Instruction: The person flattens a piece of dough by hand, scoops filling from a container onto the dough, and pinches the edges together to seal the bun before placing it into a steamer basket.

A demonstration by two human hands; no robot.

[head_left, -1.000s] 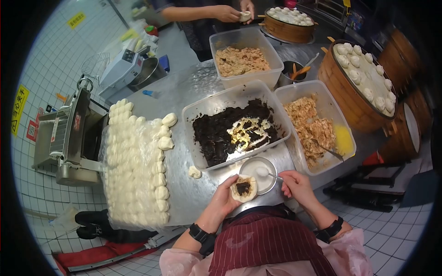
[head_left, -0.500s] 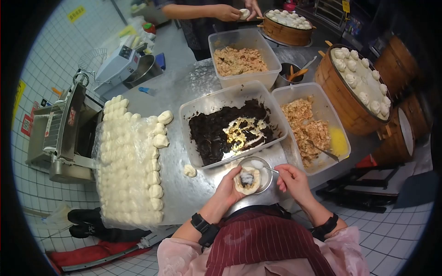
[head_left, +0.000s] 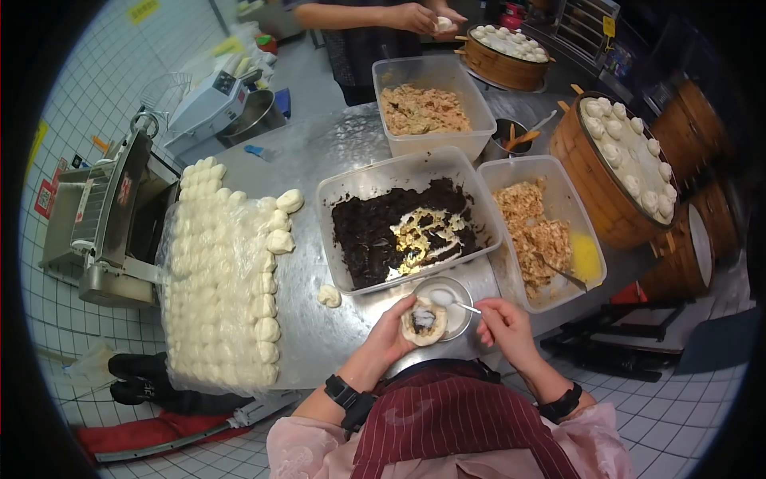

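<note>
The left hand cradled the filled dough at the left side of the bowl. The right hand, opposite, pinched the spoon, its long axis pointing leftward over the bowl.

A shiny grey metal table carries, toward its left end, rows of pale round dough balls under clear plastic film, with one small pale dough lump apart from them and a little blue object beyond. Across its middle and right stand a clear plastic tub of dark filling, two translucent tubs of orange-brown filling, a round metal bowl of white granules, a cylindrical metal pot and a round bamboo steamer.
</note>
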